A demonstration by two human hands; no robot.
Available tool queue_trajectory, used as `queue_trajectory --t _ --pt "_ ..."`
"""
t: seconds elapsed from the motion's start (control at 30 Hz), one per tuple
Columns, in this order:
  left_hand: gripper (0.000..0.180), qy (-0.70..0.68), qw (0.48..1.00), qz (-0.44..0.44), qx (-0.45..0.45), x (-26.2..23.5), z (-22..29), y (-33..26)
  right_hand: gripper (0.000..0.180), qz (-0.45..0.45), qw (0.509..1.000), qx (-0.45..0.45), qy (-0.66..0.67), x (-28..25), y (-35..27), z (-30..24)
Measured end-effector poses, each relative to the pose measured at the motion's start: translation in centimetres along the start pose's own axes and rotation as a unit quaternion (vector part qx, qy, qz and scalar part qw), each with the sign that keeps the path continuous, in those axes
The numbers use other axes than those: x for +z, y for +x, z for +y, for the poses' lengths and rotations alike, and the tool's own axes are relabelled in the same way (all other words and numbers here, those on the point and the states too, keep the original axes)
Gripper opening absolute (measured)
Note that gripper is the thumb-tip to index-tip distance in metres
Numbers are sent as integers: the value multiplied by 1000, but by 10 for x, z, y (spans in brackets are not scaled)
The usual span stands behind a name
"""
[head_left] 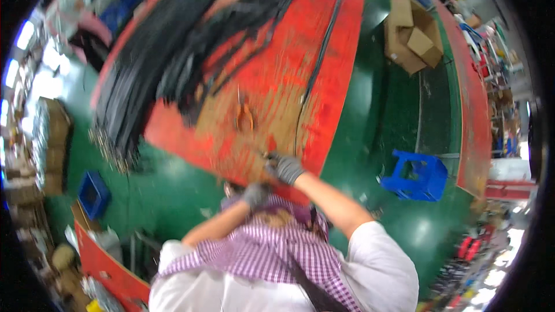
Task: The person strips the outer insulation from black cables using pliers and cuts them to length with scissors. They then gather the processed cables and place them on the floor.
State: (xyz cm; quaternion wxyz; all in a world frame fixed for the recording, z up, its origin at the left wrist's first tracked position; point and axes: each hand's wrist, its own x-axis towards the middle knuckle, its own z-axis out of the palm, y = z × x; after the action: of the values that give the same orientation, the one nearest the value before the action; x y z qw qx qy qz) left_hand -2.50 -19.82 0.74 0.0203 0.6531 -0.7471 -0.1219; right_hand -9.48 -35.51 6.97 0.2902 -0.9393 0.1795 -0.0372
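Observation:
My right hand (286,169), in a grey glove, is over the near edge of the worn red table (289,75). Its fingers look curled together, and whatever they hold is too small and blurred to name. Close to my checked apron, just off the table edge, is my left hand (256,195), also gloved in grey; blur hides its fingers. Pliers with orange handles (244,119) lie on the table beyond my hands. To their left a thick bundle of long black cables (156,40) runs along the table, its near ends hanging over the edge.
A single dark cable (324,46) stretches along the table's right side. On the green floor to the right are a blue plastic stool (415,176) and an open cardboard box (404,46). A blue crate (93,195) sits at the left, near stacked cartons (55,144).

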Motion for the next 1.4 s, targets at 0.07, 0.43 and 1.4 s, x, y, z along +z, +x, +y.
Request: queue_trajectory --t 0.07,0.43,1.4 --pt "32 -71 978 -126 152 -24 -2 -2 32 -17 998 54 15 16 39 -11" --pt "22 -804 489 161 -298 -157 -41 60 43 -73 696 197 687 11 7 -5" --pt "22 -624 621 -38 -474 -80 -91 391 21 189 948 245 78 21 -130 30"
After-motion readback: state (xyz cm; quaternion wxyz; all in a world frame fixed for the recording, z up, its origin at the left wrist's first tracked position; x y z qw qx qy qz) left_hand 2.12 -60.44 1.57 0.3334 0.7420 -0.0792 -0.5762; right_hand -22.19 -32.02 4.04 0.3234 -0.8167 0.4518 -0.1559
